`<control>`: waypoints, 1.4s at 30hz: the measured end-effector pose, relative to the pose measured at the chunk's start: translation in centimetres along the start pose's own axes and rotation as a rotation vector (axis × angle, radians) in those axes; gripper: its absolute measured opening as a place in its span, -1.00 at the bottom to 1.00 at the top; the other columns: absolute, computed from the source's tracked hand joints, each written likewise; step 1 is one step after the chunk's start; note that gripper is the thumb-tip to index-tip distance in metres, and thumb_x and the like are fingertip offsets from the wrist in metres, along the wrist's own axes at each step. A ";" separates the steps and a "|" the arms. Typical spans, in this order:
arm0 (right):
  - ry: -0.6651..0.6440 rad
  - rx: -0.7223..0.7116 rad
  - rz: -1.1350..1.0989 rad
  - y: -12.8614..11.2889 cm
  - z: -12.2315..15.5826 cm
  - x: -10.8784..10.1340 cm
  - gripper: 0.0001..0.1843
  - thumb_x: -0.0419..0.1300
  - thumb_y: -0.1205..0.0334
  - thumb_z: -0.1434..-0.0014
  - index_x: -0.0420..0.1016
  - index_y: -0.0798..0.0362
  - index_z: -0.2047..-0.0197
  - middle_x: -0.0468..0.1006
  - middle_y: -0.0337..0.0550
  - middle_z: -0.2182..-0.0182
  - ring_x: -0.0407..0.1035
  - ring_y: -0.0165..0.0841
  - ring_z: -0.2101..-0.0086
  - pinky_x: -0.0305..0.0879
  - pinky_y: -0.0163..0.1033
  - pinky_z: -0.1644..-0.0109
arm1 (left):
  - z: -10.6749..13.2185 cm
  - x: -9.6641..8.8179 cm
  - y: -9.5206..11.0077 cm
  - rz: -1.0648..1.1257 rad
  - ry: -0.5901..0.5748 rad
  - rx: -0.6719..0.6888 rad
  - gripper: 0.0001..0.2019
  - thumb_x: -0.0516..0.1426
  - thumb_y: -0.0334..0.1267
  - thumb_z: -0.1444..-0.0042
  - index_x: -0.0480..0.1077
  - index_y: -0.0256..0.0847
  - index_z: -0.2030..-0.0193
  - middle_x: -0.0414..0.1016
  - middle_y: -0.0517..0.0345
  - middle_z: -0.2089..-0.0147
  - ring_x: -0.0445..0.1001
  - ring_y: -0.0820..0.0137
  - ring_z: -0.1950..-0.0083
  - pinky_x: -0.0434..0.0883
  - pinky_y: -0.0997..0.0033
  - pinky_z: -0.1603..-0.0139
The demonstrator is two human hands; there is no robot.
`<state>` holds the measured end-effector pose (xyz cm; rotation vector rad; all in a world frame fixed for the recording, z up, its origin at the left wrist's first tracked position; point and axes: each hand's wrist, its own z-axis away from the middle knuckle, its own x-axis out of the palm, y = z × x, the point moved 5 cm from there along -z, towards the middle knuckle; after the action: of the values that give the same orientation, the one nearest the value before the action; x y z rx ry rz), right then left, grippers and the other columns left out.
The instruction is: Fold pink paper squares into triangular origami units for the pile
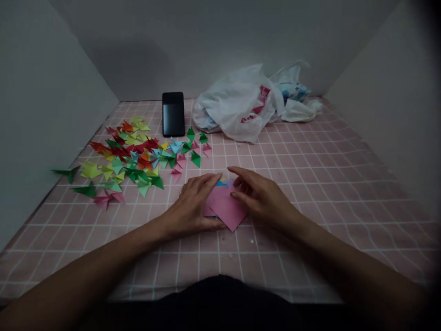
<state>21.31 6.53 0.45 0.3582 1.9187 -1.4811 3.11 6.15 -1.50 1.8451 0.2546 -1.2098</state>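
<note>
A pink square of origami paper (231,212) lies turned at an angle, one corner pointing toward me. Beneath it is a small stack of coloured paper (208,210), with blue and yellow edges showing at the far side. My left hand (191,202) grips the stack's left side, fingers along the far edge and thumb along the near edge. My right hand (263,195) is at the right, its thumb on the pink square and its index finger stretched out above. Its other fingers are curled and partly hidden.
Many folded paper birds (138,156) in several colours are heaped at the left. A black phone (173,115) stands behind them, near crumpled white plastic bags (237,105) at the back. Pale walls (31,105) border the pink checked cloth (320,184).
</note>
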 end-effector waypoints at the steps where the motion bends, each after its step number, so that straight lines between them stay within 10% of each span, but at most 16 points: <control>1: -0.008 -0.020 0.004 0.3 -0.2 0.2 -0.40 0.17 0.31 -0.27 0.28 0.00 -0.36 0.55 0.05 -0.07 0.48 -0.15 -0.02 0.41 0.08 -0.17 | 0.0 0.1 0.1 -0.009 0.008 -0.005 0.10 0.36 0.17 0.02 -0.12 -0.03 -0.54 0.16 -0.23 -0.43 0.17 -0.12 -0.41 0.16 -0.26 -0.40; 5: -0.127 -0.159 0.059 0.4 -0.4 1.1 -0.24 0.24 0.30 -0.20 0.15 -0.01 -0.43 0.37 0.10 -0.31 0.28 -0.05 -0.27 0.20 0.21 -0.34 | 0.1 0.4 0.3 -0.010 0.013 -0.016 -0.04 0.33 0.02 -0.10 -0.08 -0.09 -0.52 0.23 -0.22 -0.39 0.22 -0.05 -0.38 0.20 -0.21 -0.40; 18: -0.261 -0.105 0.414 -1.0 0.8 0.6 0.19 0.52 0.10 0.06 -0.02 -0.27 -0.52 0.49 0.08 -0.11 0.40 0.12 -0.02 0.38 0.26 -0.04 | 0.2 0.3 -0.2 -0.008 0.009 0.001 -0.10 0.34 -0.03 -0.08 0.00 -0.12 -0.46 0.26 -0.22 -0.38 0.26 -0.06 -0.36 0.24 -0.20 -0.38; 30: -0.161 -0.057 0.131 -1.0 0.6 -0.2 -0.10 0.07 0.50 -0.13 0.05 -0.20 -0.49 0.53 -0.06 -0.06 0.47 -0.18 0.06 0.41 0.01 -0.08 | 0.1 0.3 -0.5 -0.002 0.005 -0.006 -0.09 0.33 0.06 -0.10 0.01 -0.07 -0.48 0.29 -0.15 -0.36 0.28 -0.01 -0.33 0.26 -0.14 -0.35; 36: 0.017 0.133 -0.344 -0.4 0.0 -1.1 -0.43 0.20 0.31 -0.17 0.36 -0.04 -0.26 0.51 -0.23 0.34 0.36 -0.37 0.42 0.32 -0.25 0.35 | -0.2 -0.7 -0.3 0.139 0.039 -0.072 -0.13 0.37 0.00 -0.07 0.14 -0.27 -0.42 0.35 -0.23 -0.32 0.32 0.01 -0.30 0.27 -0.08 -0.34; 42: 0.236 0.283 -0.675 1.1 -0.3 -0.2 -0.85 0.34 0.21 -0.03 0.47 0.06 0.37 0.45 -0.29 0.50 0.27 -0.47 0.48 0.16 -0.32 0.41 | -0.2 -2.9 -0.3 0.334 0.270 -0.146 -0.77 0.19 -0.15 -0.26 0.50 -0.24 0.05 0.54 -0.02 0.02 0.47 0.20 -0.07 0.35 0.14 -0.15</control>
<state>22.00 7.21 -0.24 -0.0086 2.1322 -2.2443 1.60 7.27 0.75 1.8318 0.1689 -0.6969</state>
